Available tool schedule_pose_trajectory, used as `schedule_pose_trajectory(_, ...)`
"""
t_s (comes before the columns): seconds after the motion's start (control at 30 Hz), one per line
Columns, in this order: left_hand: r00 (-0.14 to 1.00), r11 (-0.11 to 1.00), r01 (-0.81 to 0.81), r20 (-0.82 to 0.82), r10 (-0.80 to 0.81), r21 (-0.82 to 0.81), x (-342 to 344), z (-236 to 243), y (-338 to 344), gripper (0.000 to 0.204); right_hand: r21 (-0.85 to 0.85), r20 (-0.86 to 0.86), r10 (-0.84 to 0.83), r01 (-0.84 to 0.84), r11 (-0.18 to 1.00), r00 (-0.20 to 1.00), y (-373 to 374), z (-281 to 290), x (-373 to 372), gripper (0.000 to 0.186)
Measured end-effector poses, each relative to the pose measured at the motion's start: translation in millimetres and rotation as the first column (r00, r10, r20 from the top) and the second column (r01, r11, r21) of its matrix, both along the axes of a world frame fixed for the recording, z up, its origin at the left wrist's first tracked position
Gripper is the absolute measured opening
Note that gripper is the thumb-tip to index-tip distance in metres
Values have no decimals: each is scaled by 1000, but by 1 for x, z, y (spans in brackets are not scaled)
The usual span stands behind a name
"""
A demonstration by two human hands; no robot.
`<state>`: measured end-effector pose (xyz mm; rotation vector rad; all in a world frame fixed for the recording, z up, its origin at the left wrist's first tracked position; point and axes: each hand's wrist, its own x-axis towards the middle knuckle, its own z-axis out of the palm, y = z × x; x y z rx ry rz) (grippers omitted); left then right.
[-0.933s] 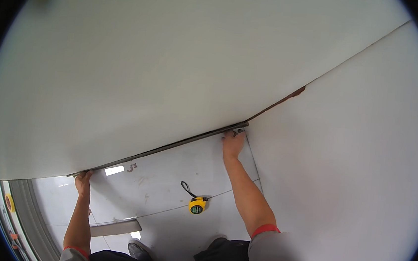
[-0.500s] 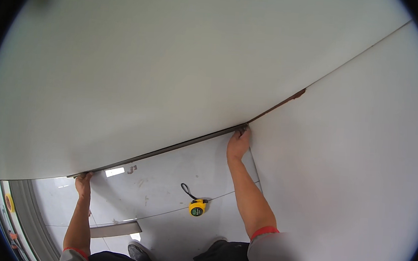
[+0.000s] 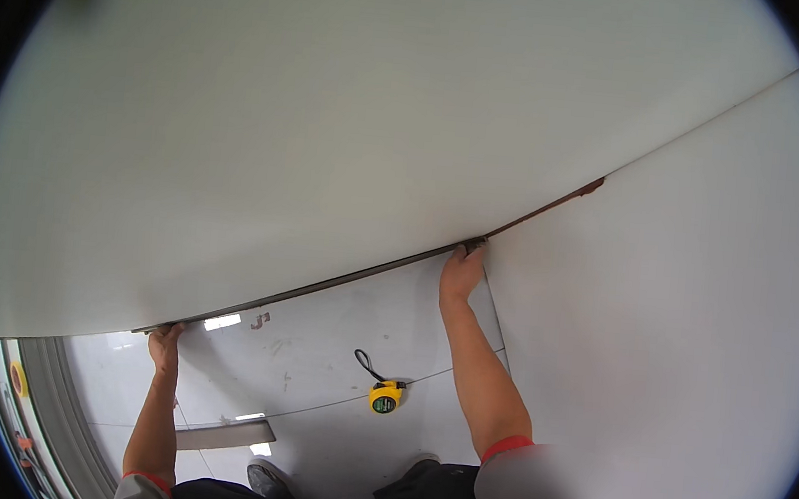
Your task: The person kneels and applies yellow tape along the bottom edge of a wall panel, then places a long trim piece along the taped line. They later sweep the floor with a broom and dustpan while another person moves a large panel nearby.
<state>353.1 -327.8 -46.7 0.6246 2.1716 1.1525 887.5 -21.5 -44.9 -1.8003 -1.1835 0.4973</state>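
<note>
Gripping the panel (image 3: 354, 122) by its lower edge: left hand (image 3: 164, 343) curled under near the left corner, right hand (image 3: 461, 272) hooked under where it meets the second panel (image 3: 678, 321). The panel stands tilted above the floor (image 3: 331, 377), filling most of my view. A tape measure (image 3: 385, 396) lies on the floor between the arms. My read: keep both grips level, fingers clear of the seam, feet away from the tape.

Yellow tape measure (image 3: 385, 396) with a black strap just sits on the pale floor (image 3: 335, 339) between the two hands. Grey flat strip (image 3: 224, 434) lies lower down, nearer the left one.
</note>
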Motion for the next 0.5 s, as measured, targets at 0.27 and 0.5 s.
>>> schedule_pose_trajectory(0.27, 994, 993, -17, 109, 4, 115, -7, -2, -7, 25, 3, -90, -33, 33, 999, 995, -2, 9, -20, 27)
schedule_pose_trajectory(0.5, 999, 995, -46, 6, 45, 87, -1, -2, -4, 22, -115, -220, 44, -71, 991, 974, 6, -19, 7, 21)
